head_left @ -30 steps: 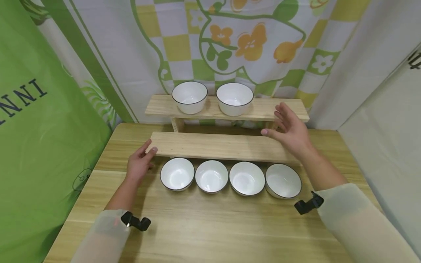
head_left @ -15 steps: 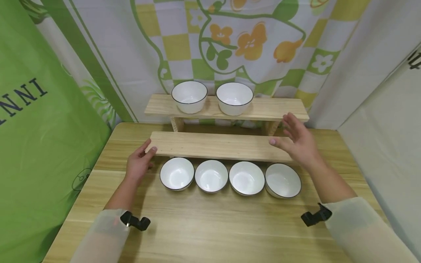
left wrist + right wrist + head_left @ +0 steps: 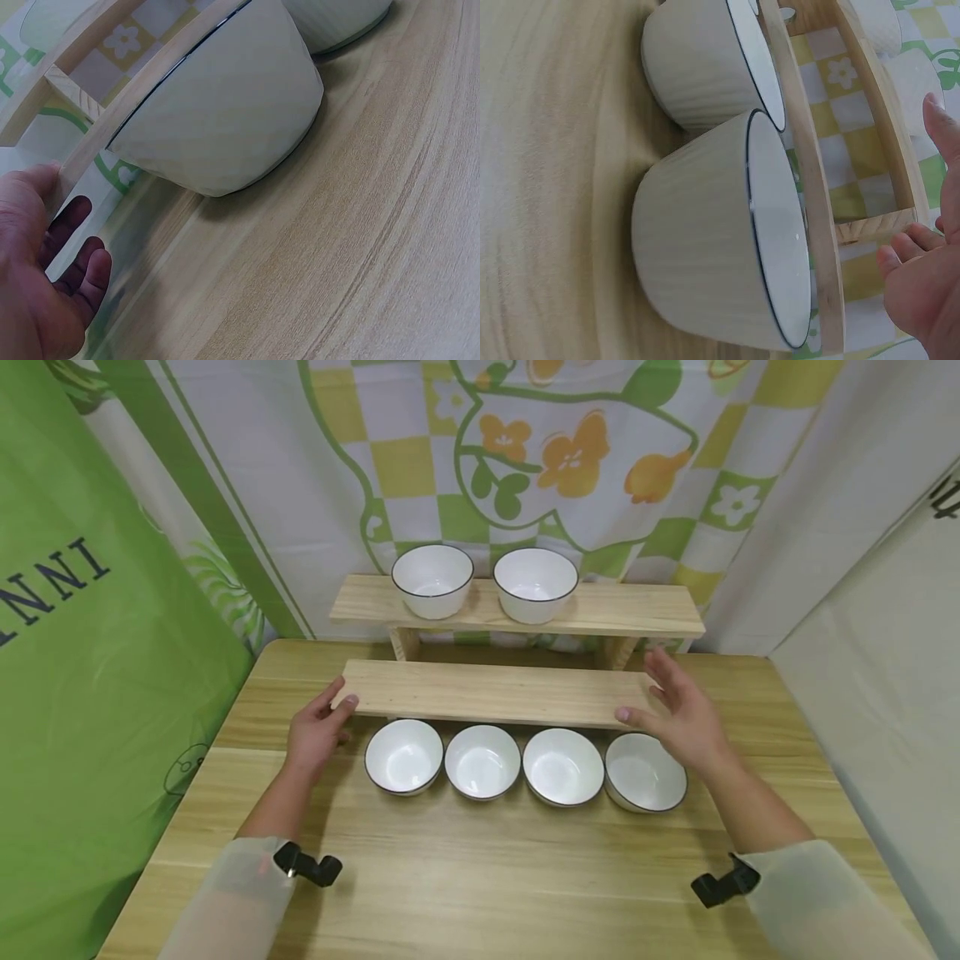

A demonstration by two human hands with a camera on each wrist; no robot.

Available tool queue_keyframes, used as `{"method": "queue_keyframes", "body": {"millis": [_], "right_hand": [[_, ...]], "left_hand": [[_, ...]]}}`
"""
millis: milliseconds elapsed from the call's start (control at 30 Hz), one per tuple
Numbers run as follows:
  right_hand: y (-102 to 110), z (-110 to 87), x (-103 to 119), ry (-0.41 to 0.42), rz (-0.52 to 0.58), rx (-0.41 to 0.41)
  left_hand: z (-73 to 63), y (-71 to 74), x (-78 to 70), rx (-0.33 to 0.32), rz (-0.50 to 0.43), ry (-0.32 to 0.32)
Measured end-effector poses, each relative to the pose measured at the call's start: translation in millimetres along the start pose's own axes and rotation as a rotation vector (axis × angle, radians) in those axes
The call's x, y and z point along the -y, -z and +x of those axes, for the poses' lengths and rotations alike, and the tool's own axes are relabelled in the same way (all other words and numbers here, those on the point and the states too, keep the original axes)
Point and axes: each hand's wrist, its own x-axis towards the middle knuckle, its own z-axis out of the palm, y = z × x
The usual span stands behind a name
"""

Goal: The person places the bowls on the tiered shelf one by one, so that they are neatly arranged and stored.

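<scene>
A two-tier wooden shelf stands on the table, with its lower board point(image 3: 487, 693) in front. My left hand point(image 3: 315, 735) grips that board's left end, the thumb on its edge; in the left wrist view, the other fingers of this hand point(image 3: 37, 270) curl loosely below. Over the board's right end hovers my right hand point(image 3: 686, 718), fingers spread and holding nothing. A row of white, dark-rimmed bowls lines the front of the board: the leftmost bowl point(image 3: 405, 756), two middle bowls, and the rightmost bowl point(image 3: 646, 772), just below my right hand. The right wrist view shows this hand point(image 3: 930, 277) beside the shelf.
Two more white bowls, a left one point(image 3: 432, 581) and a right one point(image 3: 535, 585), sit on the upper board point(image 3: 630, 607). Behind the shelf hangs a patterned curtain point(image 3: 405, 468). Green fabric point(image 3: 112, 652) borders the wooden table point(image 3: 480, 877) on the left.
My right hand has moved down and slightly right, from beside the upper board to over the lower board's right end. My left hand, the shelf and the bowls have stayed put.
</scene>
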Motion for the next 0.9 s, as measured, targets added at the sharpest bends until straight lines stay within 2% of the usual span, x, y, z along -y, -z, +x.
{"method": "queue_keyframes", "body": {"millis": [267,467,567,667,800,900], "right_hand": [[1.0,-15.4,-9.5,-0.054,-0.085,0.036],[-0.4,-25.0,-16.9,-0.024,-0.148,0.030],[-1.3,-31.1,-21.4,-0.027,-0.168,0.027],[-2.2,-37.6,-25.2,-0.024,-0.188,0.018],[-3.8,-45.4,-27.5,-0.008,-0.221,-0.001],[-5.6,-50.3,-28.7,-0.004,-0.226,-0.009]], "left_hand": [[-0.9,0.5,0.4,0.001,0.017,-0.004],[1.1,1.2,1.4,0.003,0.023,-0.007],[11.2,2.9,14.5,-0.005,0.026,-0.002],[15.1,3.3,18.9,-0.004,0.030,0.004],[6.1,2.1,6.8,0.009,0.036,0.001],[2.9,2.1,3.0,0.008,0.046,-0.006]]}}
